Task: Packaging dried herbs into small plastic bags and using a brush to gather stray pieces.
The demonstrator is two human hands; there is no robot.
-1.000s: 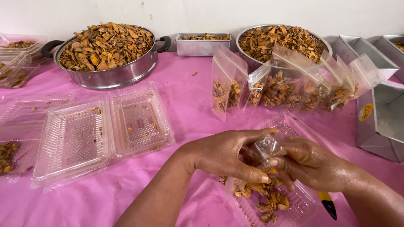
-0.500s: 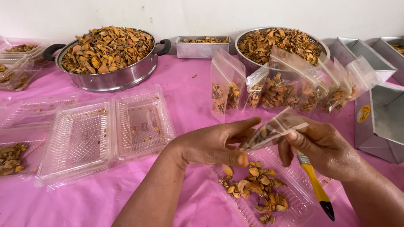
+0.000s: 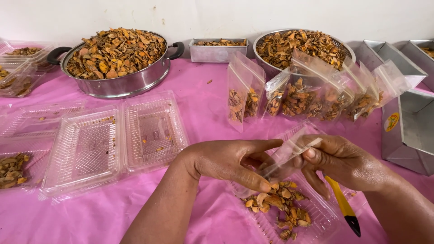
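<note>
Pouch (image 3: 289, 153) of clear plastic sits between both hands, left hand (image 3: 226, 160) and right hand (image 3: 343, 162) pinching it.

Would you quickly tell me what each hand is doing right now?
Left hand: pinching the small clear bag.
Right hand: pinching the same bag's top edge.

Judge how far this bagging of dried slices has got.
Done: filled bags stand in a row. In hand: left hand and right hand hold a clear bag over loose slices. Left: the heaped pot and strainer.
</note>
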